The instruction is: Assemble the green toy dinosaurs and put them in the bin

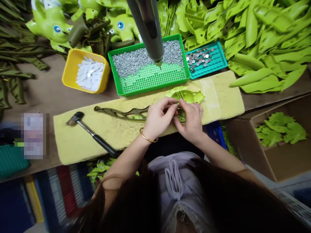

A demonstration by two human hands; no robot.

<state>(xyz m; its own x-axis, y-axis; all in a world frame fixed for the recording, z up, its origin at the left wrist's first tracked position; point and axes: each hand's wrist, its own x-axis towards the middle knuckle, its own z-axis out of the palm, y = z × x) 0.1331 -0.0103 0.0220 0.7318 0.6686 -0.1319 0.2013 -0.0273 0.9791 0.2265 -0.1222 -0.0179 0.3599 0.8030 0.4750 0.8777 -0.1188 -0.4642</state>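
Note:
My left hand (159,117) and my right hand (190,120) meet over the front part of a yellow pad (131,142). Between them is an olive-green plastic piece (121,114), whose long lattice arm reaches left across the pad. The fingers of both hands are closed in on its right end and hide most of it. Just beyond my fingertips lies a lime-green plastic shell (190,96), hollow side up. A hammer (93,133) with a black handle rests on the pad to the left. Whether a small part sits in my fingertips I cannot make out.
An electric screwdriver (153,35) hangs above a green tray (148,82) of screws. Beside it are a teal tray (206,61) with small round metal pieces and a yellow tub (103,76) of white pieces. Lime-green shells (267,38) pile up right; a cardboard box (257,152) stands lower right.

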